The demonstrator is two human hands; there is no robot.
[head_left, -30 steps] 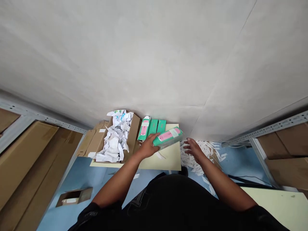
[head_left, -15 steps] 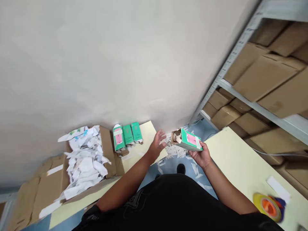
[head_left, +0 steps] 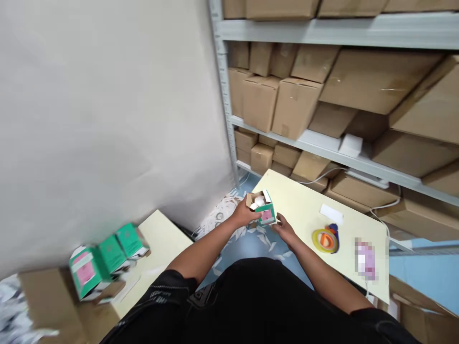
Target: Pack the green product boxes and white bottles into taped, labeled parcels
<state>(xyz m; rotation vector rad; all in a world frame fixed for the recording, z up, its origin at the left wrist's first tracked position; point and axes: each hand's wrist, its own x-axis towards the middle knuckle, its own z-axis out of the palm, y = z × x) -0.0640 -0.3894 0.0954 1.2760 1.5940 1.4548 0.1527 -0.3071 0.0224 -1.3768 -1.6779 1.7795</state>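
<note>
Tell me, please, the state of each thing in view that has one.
Green and pink cardboard box: upper end open, white contents visible.
Left hand: gripping that box.
Right hand: at its lower corner; contact unclear.
Three green cardboard boxes: side by side.
Brown cardboard carton: open, crumpled white paper inside.
Yellow roll with orange centre: lying on pale yellow table.
White paper scraps: scattered on blue floor.

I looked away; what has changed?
The held green box moved right with the view, its open end now up. The left hand passed it to the right hand, then gripped it again; the right hand is now by its lower corner. The three other green boxes stayed on the table.
</note>
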